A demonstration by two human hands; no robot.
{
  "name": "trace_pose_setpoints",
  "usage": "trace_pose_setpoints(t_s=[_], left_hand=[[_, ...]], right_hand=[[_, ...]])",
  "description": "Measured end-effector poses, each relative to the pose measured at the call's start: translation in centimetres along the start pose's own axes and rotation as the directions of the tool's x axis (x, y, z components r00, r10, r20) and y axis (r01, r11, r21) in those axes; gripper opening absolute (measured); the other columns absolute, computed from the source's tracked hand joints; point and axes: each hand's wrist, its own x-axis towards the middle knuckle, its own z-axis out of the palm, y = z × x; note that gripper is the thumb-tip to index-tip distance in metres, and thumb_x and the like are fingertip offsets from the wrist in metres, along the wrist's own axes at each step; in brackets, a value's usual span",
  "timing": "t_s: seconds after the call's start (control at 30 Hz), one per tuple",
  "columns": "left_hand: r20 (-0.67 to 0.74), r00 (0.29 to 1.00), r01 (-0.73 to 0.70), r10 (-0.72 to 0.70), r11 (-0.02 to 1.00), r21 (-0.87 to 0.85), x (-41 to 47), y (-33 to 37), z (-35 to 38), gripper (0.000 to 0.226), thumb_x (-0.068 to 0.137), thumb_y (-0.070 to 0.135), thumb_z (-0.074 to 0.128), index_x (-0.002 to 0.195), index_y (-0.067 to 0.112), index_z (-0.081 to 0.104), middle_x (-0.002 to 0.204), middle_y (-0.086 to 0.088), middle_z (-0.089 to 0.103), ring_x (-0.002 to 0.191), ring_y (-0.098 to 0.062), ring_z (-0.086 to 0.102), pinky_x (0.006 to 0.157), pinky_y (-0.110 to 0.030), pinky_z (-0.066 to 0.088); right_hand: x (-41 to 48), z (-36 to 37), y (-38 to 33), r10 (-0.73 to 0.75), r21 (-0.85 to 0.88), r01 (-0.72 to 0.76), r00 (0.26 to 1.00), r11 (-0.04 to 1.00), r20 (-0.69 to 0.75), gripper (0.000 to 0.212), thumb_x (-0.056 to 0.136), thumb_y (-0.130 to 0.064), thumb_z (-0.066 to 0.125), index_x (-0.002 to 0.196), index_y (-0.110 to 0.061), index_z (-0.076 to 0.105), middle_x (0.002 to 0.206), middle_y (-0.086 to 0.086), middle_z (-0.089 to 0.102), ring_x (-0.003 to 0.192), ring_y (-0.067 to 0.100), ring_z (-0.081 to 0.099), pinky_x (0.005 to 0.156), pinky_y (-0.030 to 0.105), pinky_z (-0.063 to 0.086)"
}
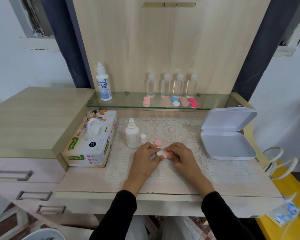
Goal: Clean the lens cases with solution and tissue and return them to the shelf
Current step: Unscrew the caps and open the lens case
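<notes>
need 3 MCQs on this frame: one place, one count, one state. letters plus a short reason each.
1. Where is the loose cap of the small white bottle?
A screwed on the bottle
B standing on the lace mat beside the bottle
C on the floor

2. How many clear bottles stand on the glass shelf?
A two
B six
C four

3. What are the left hand and right hand doing?
A both pinching one lens case
B lying flat on the mat
C pulling a tissue

Answers:
1. B: the cap stands just right of the uncapped bottle.
2. C: four stand in a row.
3. A: fingertips of both hands meet on the white-and-pink case.
</notes>
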Motion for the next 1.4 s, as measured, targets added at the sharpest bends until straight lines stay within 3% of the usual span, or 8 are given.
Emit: trace_pose_setpoints(t_s=[0.13, 0.23, 0.4, 0.67, 0.83, 1.03, 1.2, 1.4], left_hand=[[-0.007, 1.000, -0.002, 0.002, 1.000, 0.000, 0.0, 0.1, 0.0, 0.032, 0.075, 0.027, 0.078, 0.103, 0.012, 0.073, 0.093, 0.005, 0.060, 0.079, -0.011, 0.055, 0.074, -0.023, 0.046], [-0.008, 1.000, 0.000, 0.000, 1.000, -0.005, 0.0, 0.0, 0.0, 0.032, 0.075, 0.028, 0.078, 0.103, 0.012, 0.073, 0.093, 0.005, 0.061, 0.079, -0.010, 0.055, 0.073, -0.018, 0.044], [-0.003, 1.000, -0.013, 0.013, 1.000, 0.005, -0.1, 0.0, 0.0, 0.034, 0.076, 0.030, 0.077, 0.104, 0.012, 0.072, 0.094, 0.005, 0.061, 0.078, -0.009, 0.054, 0.071, -0.017, 0.043], [-0.004, 1.000, 0.003, -0.003, 1.000, -0.012, -0.2, 0.1, -0.1, 0.034, 0.077, 0.028, 0.077, 0.106, 0.011, 0.072, 0.094, 0.005, 0.060, 0.079, -0.011, 0.054, 0.074, -0.020, 0.045], [0.000, 1.000, 0.001, -0.001, 1.000, -0.013, -0.2, 0.1, -0.1, 0.033, 0.077, 0.027, 0.077, 0.106, 0.012, 0.072, 0.095, 0.005, 0.060, 0.079, -0.010, 0.055, 0.071, -0.013, 0.041], [0.002, 1.000, -0.006, 0.006, 1.000, -0.010, -0.1, 0.0, 0.0, 0.034, 0.077, 0.028, 0.077, 0.106, 0.011, 0.072, 0.094, 0.004, 0.060, 0.079, -0.012, 0.055, 0.074, -0.023, 0.046], [0.000, 1.000, -0.018, 0.018, 1.000, -0.006, -0.1, 0.0, 0.0, 0.033, 0.077, 0.027, 0.076, 0.105, 0.010, 0.072, 0.094, 0.005, 0.060, 0.078, -0.011, 0.054, 0.073, -0.022, 0.045], [0.004, 1.000, -0.015, 0.015, 1.000, 0.005, -0.1, 0.0, 0.0, 0.034, 0.077, 0.028, 0.077, 0.106, 0.011, 0.072, 0.094, 0.005, 0.060, 0.078, -0.011, 0.054, 0.073, -0.019, 0.043]], right_hand=[[-0.5, -0.2, -0.7, 0.155, 0.183, -0.156, 0.988, 0.971, 0.022, 0.053, 0.078, 0.011, 0.057, 0.116, -0.026, 0.061, 0.099, -0.005, 0.064, 0.084, 0.004, 0.058, 0.071, 0.010, 0.043], [-0.5, -0.4, -1.2, 0.188, 0.225, -0.177, 0.982, 0.958, -0.029, 0.044, 0.080, -0.003, 0.068, 0.117, -0.026, 0.062, 0.102, -0.008, 0.061, 0.092, 0.005, 0.055, 0.073, 0.009, 0.043], [-0.1, -0.7, -0.8, 0.186, 0.150, -0.175, 0.981, 0.973, -0.056, 0.030, 0.076, -0.014, 0.077, 0.103, -0.021, 0.067, 0.089, -0.007, 0.061, 0.088, 0.006, 0.054, 0.074, 0.012, 0.040], [0.0, -0.6, -0.6, 0.141, 0.092, -0.135, 0.988, 0.987, -0.061, 0.031, 0.078, -0.010, 0.075, 0.106, -0.019, 0.067, 0.096, -0.010, 0.062, 0.092, 0.002, 0.050, 0.077, 0.005, 0.035], [-0.1, -0.2, -0.4, 0.141, 0.032, -0.139, 0.988, 0.990, -0.058, 0.029, 0.073, -0.015, 0.077, 0.100, -0.022, 0.068, 0.088, -0.011, 0.058, 0.087, 0.002, 0.048, 0.074, 0.015, 0.036], [-0.4, -0.1, -0.7, 0.139, 0.095, -0.132, 0.987, 0.987, -0.077, 0.035, 0.072, -0.006, 0.071, 0.103, -0.021, 0.068, 0.089, -0.031, 0.058, 0.087, 0.011, 0.054, 0.075, 0.028, 0.048], [-0.1, 0.0, 0.0, 0.120, 0.003, -0.120, 0.989, 0.993, -0.083, 0.036, 0.071, -0.018, 0.077, 0.105, -0.022, 0.067, 0.089, -0.012, 0.060, 0.088, 0.004, 0.048, 0.077, 0.028, 0.043], [-0.2, -0.4, -0.4, 0.157, 0.140, -0.146, 0.985, 0.979, -0.066, 0.031, 0.079, -0.015, 0.071, 0.108, -0.024, 0.067, 0.091, -0.016, 0.061, 0.088, 0.006, 0.050, 0.077, 0.024, 0.044]])
